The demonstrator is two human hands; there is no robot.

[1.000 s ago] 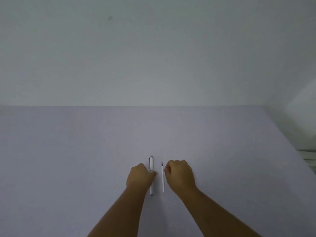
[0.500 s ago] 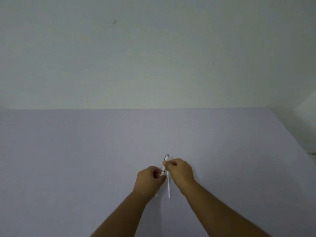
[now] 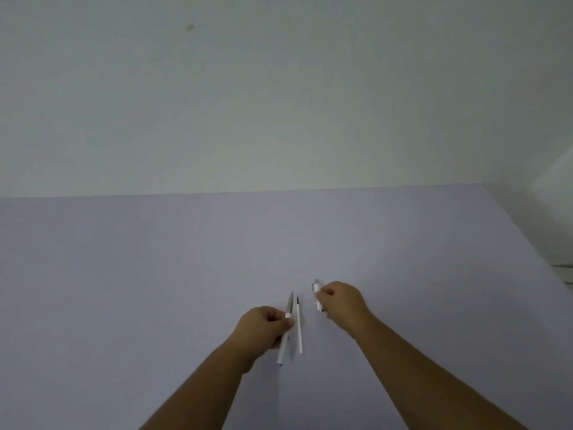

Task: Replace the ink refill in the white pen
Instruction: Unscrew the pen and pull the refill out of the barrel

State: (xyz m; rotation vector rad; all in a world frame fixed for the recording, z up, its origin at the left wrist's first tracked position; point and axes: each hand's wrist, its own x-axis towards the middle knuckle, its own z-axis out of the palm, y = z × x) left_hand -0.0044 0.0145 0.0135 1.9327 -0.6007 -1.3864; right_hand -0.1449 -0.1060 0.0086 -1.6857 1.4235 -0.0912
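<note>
The white pen is in two parts. My left hand [image 3: 265, 328] grips the lower barrel [image 3: 283, 349], from whose top a thin grey refill [image 3: 290, 302] sticks out. My right hand [image 3: 342, 304] holds the upper half of the pen [image 3: 317, 294], with its clip and push button, off to the right. Between my hands a spare white refill [image 3: 299, 328] with a dark tip lies flat on the lilac table [image 3: 155, 290], pointing away from me.
A pale wall [image 3: 279, 88] rises behind the table's far edge. The table's right edge runs diagonally at the right, with a white object [image 3: 562, 270] beyond it.
Both hands were together on the pen over the table. They have now pulled apart: the upper half went right with my right hand, the barrel with its refill stayed in my left.
</note>
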